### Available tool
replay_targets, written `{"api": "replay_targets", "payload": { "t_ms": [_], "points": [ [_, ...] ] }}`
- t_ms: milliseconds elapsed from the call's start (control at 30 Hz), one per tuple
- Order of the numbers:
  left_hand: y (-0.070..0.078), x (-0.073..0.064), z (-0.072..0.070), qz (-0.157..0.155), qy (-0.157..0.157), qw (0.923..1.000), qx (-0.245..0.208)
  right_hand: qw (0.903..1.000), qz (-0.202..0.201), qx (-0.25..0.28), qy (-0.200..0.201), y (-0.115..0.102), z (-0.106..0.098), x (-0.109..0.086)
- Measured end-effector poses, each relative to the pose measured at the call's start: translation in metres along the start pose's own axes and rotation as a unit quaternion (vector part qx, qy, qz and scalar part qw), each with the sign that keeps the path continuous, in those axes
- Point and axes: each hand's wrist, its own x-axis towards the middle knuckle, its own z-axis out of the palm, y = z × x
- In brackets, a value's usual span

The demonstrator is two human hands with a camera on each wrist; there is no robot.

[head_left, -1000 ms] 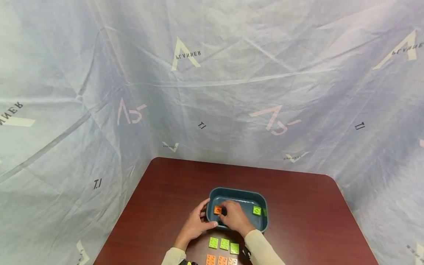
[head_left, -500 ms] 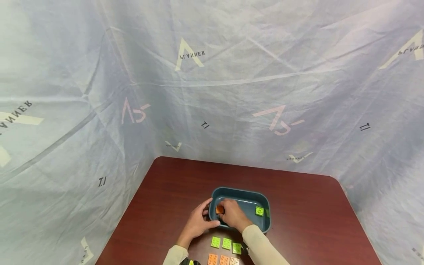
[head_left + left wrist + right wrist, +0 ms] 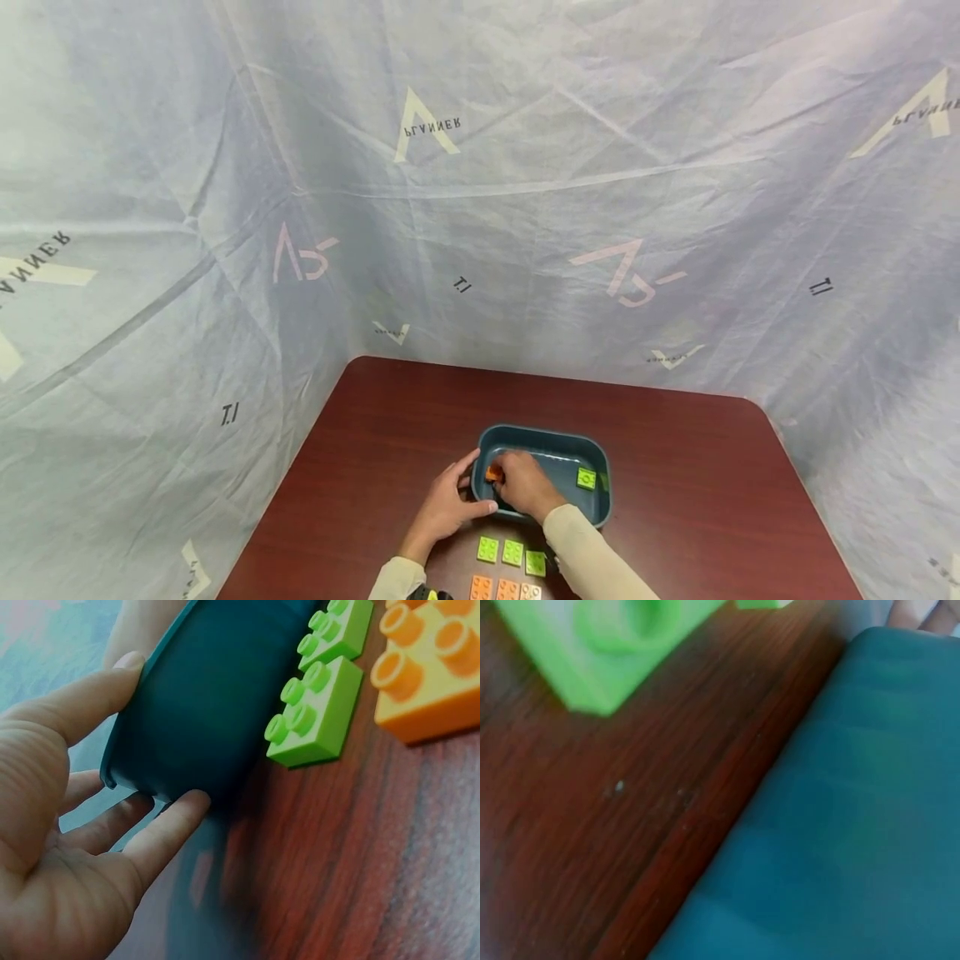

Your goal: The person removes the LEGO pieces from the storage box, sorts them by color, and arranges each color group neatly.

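A dark teal plastic tub point(image 3: 562, 440) sits on the table. My left hand point(image 3: 442, 510) holds its left end, thumb on the front rim and the other fingers against the end wall. In the left wrist view, a fingertip point(image 3: 196, 801) presses the tub's outer wall. Inside the tub, my right hand point(image 3: 527, 485) pinches an orange toy building brick point(image 3: 491, 474) near the left end, its fingers covering much of it. A green brick point(image 3: 587, 478) lies studs-down at the tub's right side. The right wrist view shows only the tub's outer wall point(image 3: 840, 802), not the grip.
In front of the tub, three green bricks point(image 3: 512, 552) stand in a row. Closer to me are two orange bricks point(image 3: 482, 587) and a paler one point(image 3: 531, 592), cut off by the frame. The red-brown tabletop point(image 3: 690, 483) meets a grey cloth backdrop point(image 3: 525, 250).
My right fingers have closed on the orange brick, which lay beside them a second ago; now less of it shows. The left hand keeps its hold on the tub. The view has shifted slightly.
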Motion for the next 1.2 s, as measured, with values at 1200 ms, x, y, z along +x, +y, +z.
{"api": "replay_targets", "payload": {
  "t_ms": [1200],
  "points": [
    [-0.003,0.001,-0.002,-0.013,0.012,0.9997,0.018,0.9876,0.031,0.119,0.097,0.006,-0.027,-0.026]
  ]
}}
